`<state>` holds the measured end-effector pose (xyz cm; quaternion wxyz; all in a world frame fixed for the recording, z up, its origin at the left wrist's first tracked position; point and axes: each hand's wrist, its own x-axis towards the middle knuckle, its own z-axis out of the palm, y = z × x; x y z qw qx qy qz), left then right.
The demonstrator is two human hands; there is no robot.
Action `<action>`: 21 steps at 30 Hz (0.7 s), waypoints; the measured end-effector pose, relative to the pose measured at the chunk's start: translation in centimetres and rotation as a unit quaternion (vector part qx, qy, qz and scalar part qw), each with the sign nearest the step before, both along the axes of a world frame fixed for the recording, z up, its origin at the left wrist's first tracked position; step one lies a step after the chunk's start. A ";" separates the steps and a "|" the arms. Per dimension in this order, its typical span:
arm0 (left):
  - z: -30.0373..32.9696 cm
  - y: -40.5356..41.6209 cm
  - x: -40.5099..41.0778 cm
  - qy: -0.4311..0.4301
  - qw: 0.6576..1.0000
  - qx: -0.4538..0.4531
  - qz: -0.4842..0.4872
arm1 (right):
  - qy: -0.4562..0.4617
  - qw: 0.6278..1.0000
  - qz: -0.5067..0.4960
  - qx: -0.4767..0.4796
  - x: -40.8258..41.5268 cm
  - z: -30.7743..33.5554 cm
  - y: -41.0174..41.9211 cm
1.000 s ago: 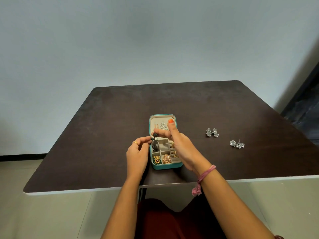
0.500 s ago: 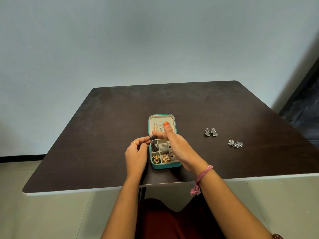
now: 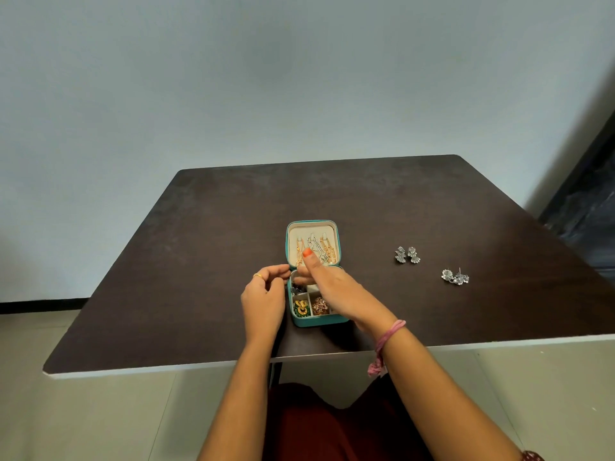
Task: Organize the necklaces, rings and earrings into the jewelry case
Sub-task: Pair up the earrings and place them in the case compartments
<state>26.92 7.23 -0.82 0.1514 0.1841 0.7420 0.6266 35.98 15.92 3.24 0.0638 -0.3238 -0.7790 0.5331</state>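
Head view: a small dark earring, barely discernible, is apparently pinched between both hands, left point(image 3: 263, 296) and right point(image 3: 327, 287), over the teal jewelry case point(image 3: 312, 322) mid-tabletop point(image 3: 199, 261), and should be lowered gently into its upper-left compartment.

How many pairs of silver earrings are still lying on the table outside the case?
2. One silver pair lies right of the jewelry case; the other pair lies further right, nearer the table edge. The hands may hide others.

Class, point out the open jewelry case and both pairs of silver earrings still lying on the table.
jewelry case point(image 3: 311, 324): head view, teal front wall.
nearer silver earrings point(image 3: 455, 277): head view, middle of the cluster.
farther silver earrings point(image 3: 406, 255): head view, between the pair.
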 end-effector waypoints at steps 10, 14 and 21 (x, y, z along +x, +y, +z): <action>0.0 -0.1 0.0 0.006 1.000 0.009 0.007 | 0.062 0.997 -0.045 -0.016 0.4 -0.1 0.1; 0.0 0.0 0.1 0.009 1.000 0.005 0.007 | 0.080 0.996 -0.032 0.018 1.0 0.0 0.2; 0.2 0.1 0.2 0.006 1.000 0.006 0.013 | 0.085 0.996 -0.017 0.001 1.2 -0.3 0.4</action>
